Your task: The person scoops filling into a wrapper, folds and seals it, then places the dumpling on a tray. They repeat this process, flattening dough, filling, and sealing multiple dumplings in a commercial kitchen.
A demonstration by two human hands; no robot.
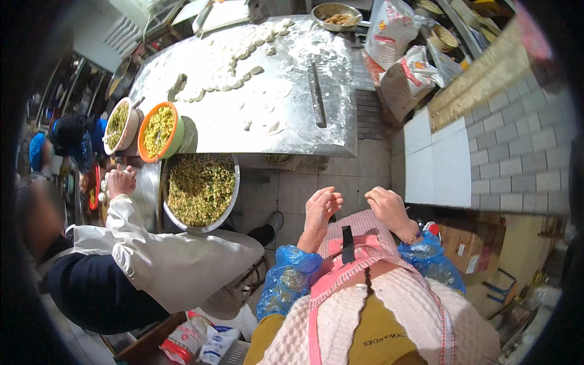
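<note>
My left hand is raised in front of my pink apron, fingers loosely bent, with nothing seen in it. Level with it and apart, my right hand has its fingers bent downward, their tips partly hidden. Neither hand touches the floury metal worktable ahead. A rolling pin lies near that table's right side. Flat dough rounds rest near its front edge. Farther back, small dough pieces form a curving line. Blue plastic sleeve covers wrap my forearms.
At left, a co-worker in a white apron sits beside a large tub of chopped filling. An orange-rimmed bowl and a pale bowl stand on the table's left corner. Sacks and a tiled ledge are at right.
</note>
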